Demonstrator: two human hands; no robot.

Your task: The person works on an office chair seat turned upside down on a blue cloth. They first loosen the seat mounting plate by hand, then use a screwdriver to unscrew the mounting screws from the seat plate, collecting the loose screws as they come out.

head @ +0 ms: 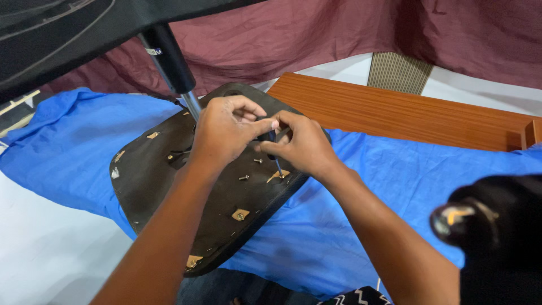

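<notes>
Head cam looks down on both hands bunched over a dark seat pan (pixel 169 192) lying on blue cloth (pixel 68 147). Right hand (pixel 305 144) and left hand (pixel 223 133) both pinch a screwdriver (pixel 275 155), tip down by a loose screw (pixel 244 177). Wooden board (pixel 395 113) sits behind.

We see open blue cloth (pixel 361 226) at four o'clock and at nine o'clock of the dark seat panel (pixel 169 209), where a hand could pass freely. At twelve o'clock the black post (pixel 169 59) rises from the panel and blocks the way, and at one to two o'clock the wooden board (pixel 406 113) lies as a low barrier. On the panel itself, loose screws (pixel 244 177) near the centre and the screwdriver (pixel 276 161) stand in the way, and a black knob (pixel 485 220) crowds the four o'clock edge.
</notes>
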